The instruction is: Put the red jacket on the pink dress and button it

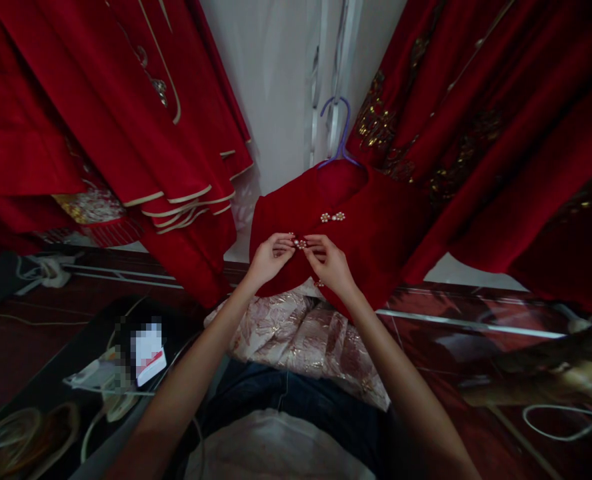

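Observation:
A red garment (371,247) is spread over the lap, its neck end toward a purple hanger (343,127). Just below its neckline sits a pearl-and-gold flower-shaped frog fastener (333,217). My left hand (273,258) and my right hand (330,261) meet at a second, similar frog fastener (301,244), each pinching one side of it with thumb and fingers. Part of that fastener is hidden by the fingertips. Under the right hand, a third fastener (319,283) partly shows. Pale pink brocade fabric (296,333) lies beneath the garment, across the thighs.
Red garments with cream-edged hems (176,160) hang at left; red garments with gold embroidery (376,120) hang at right. A lit phone (151,370) and a clear box (89,380) rest on a dark surface at lower left. A metal rail (476,325) runs low at right.

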`<state>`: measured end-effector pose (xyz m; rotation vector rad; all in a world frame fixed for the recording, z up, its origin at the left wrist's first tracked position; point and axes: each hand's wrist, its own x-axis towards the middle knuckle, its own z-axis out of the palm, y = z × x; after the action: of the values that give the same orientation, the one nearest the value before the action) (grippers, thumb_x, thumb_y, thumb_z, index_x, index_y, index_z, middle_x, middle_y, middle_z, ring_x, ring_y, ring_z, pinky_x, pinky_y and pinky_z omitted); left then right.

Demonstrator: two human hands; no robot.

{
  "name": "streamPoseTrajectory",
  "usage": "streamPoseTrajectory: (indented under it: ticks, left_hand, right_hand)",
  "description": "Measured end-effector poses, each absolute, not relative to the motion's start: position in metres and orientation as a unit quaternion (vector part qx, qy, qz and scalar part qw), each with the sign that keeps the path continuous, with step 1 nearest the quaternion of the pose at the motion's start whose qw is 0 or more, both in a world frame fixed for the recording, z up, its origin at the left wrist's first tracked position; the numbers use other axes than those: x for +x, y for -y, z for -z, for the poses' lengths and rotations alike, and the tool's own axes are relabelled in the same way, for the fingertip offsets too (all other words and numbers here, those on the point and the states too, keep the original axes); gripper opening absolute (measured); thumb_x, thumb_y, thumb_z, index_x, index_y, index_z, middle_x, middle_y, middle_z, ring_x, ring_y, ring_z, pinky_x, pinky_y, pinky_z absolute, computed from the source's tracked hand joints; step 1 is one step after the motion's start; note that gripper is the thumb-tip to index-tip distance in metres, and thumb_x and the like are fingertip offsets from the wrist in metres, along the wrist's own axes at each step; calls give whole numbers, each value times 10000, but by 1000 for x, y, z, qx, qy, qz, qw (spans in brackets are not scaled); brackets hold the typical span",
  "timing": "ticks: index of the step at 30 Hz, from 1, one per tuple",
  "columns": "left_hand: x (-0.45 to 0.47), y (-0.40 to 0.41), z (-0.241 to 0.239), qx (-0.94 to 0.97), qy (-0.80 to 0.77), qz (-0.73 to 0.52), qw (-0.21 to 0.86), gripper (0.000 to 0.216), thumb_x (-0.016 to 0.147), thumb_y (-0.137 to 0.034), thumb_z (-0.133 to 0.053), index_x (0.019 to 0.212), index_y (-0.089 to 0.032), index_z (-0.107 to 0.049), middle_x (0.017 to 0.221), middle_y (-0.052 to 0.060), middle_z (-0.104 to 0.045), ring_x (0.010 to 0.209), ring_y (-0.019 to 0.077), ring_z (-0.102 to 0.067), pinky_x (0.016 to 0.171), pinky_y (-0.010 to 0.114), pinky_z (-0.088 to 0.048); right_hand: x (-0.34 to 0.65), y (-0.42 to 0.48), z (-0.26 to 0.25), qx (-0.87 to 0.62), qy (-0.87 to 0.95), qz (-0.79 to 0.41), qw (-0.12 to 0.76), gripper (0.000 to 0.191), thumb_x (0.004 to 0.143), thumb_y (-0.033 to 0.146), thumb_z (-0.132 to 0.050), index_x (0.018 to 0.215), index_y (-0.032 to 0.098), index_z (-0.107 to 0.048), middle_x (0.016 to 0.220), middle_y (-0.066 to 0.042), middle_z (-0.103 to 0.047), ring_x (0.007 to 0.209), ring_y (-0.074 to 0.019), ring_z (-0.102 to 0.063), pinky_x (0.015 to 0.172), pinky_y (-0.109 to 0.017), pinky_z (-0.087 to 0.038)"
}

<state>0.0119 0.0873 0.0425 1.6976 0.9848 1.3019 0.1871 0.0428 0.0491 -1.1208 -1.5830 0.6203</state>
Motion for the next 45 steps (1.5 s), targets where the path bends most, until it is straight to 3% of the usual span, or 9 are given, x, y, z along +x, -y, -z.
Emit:
streamPoseTrajectory:
  ticks: [3, 9, 13, 16, 21, 29, 34, 40, 45]
  left_hand:
    - [3, -77, -17, 656, -437, -518, 333, 255, 773, -157, -628, 1027, -174, -634, 1024, 71, -691, 870, 138, -659, 811, 290, -536]
    - [-2, -46, 27, 657, -486, -480, 319, 135, 805, -212, -603, 928, -169, -638, 946, 59, -683, 836, 146, -643, 783, 290, -517]
    - [-3, -38, 18, 710, -460, -431, 315, 167, 788, -276, -647, 914, -173, -613, 891, 37, -636, 746, 124, -597, 673, 248, -492]
    - [-6, -36, 14, 736, -453, -414, 286, 253, 743, -254, -693, 962, -184, -587, 924, 29, -602, 753, 122, -589, 677, 250, -498]
    - [-6, -31, 13, 712, -509, -444, 195, 141, 770, -167, -620, 905, -194, -590, 878, 12, -616, 662, 109, -570, 667, 251, -478]
    - [9, -6, -20, 614, -480, -626, 29, 127, 805, -204, -636, 929, -196, -610, 895, 15, -641, 737, 114, -614, 770, 256, -496]
    - [32, 7, -8, 675, -466, -561, 116, 96, 829, -226, -630, 923, -205, -627, 864, 13, -653, 767, 131, -627, 752, 256, -497]
    - [39, 5, -4, 705, -498, -487, 133, 58, 858, -253, -612, 876, -225, -659, 854, 15, -687, 812, 164, -627, 776, 288, -480]
    - [34, 1, -9, 725, -499, -455, 132, 174, 810, -211, -653, 983, -230, -645, 885, 15, -635, 803, 159, -597, 742, 276, -481]
  right_hand:
    - [205, -25, -45, -493, 677, -270, 475, 187, 871, 236, -544, 1029, 191, -632, 1063, -81, -654, 868, -140, -661, 712, -265, -564]
    - [242, -19, -35, -523, 739, -277, 321, 168, 848, 260, -583, 994, 187, -623, 861, -50, -680, 713, -138, -651, 671, -280, -525]
    - [245, -25, -18, -558, 738, -272, 265, 312, 737, 316, -701, 981, 180, -561, 821, -31, -633, 642, -140, -607, 622, -284, -489]
    - [230, -27, -7, -580, 731, -226, 278, 388, 662, 281, -746, 951, 182, -507, 858, -30, -605, 732, -152, -599, 662, -272, -469]
    - [203, -27, 0, -641, 693, -151, 293, 280, 692, 194, -653, 913, 195, -480, 880, -39, -601, 757, -157, -590, 630, -240, -403]
    - [225, -13, -48, -576, 675, -269, 375, 181, 684, 190, -610, 837, 207, -516, 712, 13, -589, 625, -129, -550, 609, -251, -416]
    - [210, 20, -92, -498, 647, -327, 476, 214, 660, 239, -625, 843, 222, -515, 739, 9, -610, 635, -125, -569, 610, -253, -457]
    - [190, 10, -73, -563, 651, -264, 435, 243, 648, 199, -630, 868, 208, -527, 719, 13, -616, 619, -131, -579, 605, -255, -446]
    - [201, 1, -68, -581, 652, -254, 416, 234, 636, 144, -629, 840, 202, -530, 682, 27, -603, 586, -119, -558, 581, -248, -429]
